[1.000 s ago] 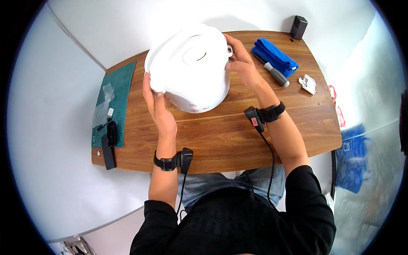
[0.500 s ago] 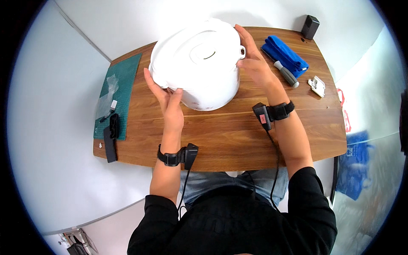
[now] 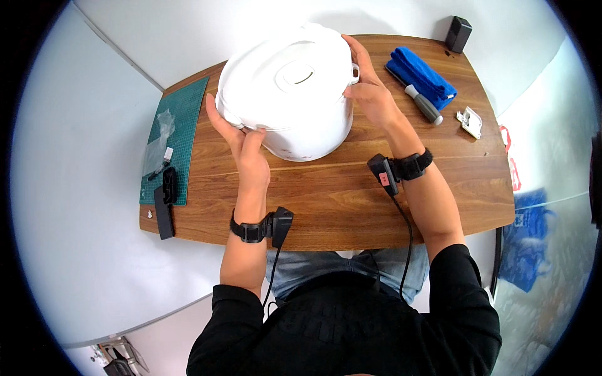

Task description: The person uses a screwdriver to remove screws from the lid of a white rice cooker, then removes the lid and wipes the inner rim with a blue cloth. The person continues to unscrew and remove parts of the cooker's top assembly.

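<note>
The left hand (image 3: 248, 153) and right hand (image 3: 376, 103), fingers half-curled, hold a white lidded pot (image 3: 307, 128) from opposite sides, over the far middle of a brown wooden table (image 3: 326, 210); whether its base touches the wood is unclear. Leftward lies a green cutting mat (image 3: 186, 103) bearing clear plastic (image 3: 154, 155). Rightward are a folded blue towel (image 3: 423, 75), a grey-handled tool (image 3: 425, 106) and a small white part (image 3: 469, 123).
</note>
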{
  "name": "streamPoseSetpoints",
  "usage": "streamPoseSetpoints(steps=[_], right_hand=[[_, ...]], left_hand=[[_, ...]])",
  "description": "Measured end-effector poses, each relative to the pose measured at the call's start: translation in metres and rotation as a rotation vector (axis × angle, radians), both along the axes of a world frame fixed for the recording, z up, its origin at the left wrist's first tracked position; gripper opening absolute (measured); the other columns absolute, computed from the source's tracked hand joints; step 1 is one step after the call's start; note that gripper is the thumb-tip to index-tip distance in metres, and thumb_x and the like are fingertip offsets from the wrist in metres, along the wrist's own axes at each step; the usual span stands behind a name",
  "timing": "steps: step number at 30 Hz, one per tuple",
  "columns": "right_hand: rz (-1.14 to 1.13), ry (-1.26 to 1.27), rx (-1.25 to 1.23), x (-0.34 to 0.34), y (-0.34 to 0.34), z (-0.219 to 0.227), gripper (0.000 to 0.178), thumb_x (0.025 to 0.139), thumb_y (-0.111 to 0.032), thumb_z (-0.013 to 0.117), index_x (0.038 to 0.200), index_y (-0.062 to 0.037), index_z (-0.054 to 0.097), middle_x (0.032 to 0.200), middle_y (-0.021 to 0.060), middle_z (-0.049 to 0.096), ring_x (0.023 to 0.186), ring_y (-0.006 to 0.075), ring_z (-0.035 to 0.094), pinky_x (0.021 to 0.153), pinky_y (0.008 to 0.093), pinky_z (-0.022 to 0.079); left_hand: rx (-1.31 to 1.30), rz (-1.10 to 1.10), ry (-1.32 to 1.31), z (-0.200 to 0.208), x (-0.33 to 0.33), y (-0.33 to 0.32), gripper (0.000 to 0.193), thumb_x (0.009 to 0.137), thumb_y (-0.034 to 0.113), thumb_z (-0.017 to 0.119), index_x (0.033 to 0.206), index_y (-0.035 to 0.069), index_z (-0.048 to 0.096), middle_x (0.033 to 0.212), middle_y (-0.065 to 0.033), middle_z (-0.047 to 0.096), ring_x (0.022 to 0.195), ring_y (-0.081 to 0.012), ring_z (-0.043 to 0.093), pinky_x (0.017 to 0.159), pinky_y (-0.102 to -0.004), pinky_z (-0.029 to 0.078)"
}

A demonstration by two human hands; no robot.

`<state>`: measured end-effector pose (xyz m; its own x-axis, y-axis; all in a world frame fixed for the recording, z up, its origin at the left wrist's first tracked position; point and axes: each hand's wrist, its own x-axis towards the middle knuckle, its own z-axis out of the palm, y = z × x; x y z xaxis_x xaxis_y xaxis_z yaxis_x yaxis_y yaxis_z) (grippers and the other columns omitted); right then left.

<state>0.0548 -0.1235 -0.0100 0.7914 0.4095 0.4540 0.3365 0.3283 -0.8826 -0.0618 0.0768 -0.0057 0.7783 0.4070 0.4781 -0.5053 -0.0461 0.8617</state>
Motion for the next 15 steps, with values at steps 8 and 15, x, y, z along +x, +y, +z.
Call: streamPoseSetpoints(steps=[8,15], right_hand=[[-0.025,0.095,0.068,-0.01,0.006,0.008,0.098,0.064,-0.019,0.055,0.156,-0.0113,0.024,0.155,0.0187,0.029,0.145,0.0348,0.022,0.12,0.0448,0.014],[-0.064,0.032,-0.007,-0.013,0.002,0.011,0.093,0.07,-0.016,0.056,0.156,-0.0078,0.021,0.156,0.0235,0.027,0.146,0.0389,0.021,0.119,0.0475,0.016]], left_hand=[[0.046,0.031,0.01,0.005,0.0,-0.001,0.095,0.075,0.009,0.052,0.159,0.016,0.007,0.156,-0.0156,0.026,0.145,-0.0308,0.024,0.121,-0.0478,0.013],[0.094,0.052,0.012,0.004,0.001,0.004,0.092,0.076,0.007,0.05,0.159,0.016,0.009,0.155,-0.0154,0.028,0.144,-0.0305,0.027,0.121,-0.046,0.015]])
